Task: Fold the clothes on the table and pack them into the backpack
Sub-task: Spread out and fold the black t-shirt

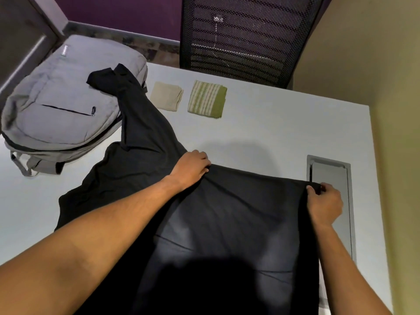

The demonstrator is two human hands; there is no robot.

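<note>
A black garment (238, 219) lies spread over the near half of the white table (272, 128). One long part of it runs up and left onto the grey backpack (56, 105). My left hand (193, 167) grips the garment's far edge near the table's middle. My right hand (323, 201) pinches the same edge at its right corner, and the edge is stretched straight between the two hands. The backpack lies flat at the far left. A folded beige cloth (168, 96) and a folded green striped cloth (206, 98) sit side by side beyond the garment.
A grey cable hatch (334, 178) is set in the table just right of my right hand. A black mesh chair (245, 39) stands behind the table's far edge. A beige wall (395, 133) closes the right side.
</note>
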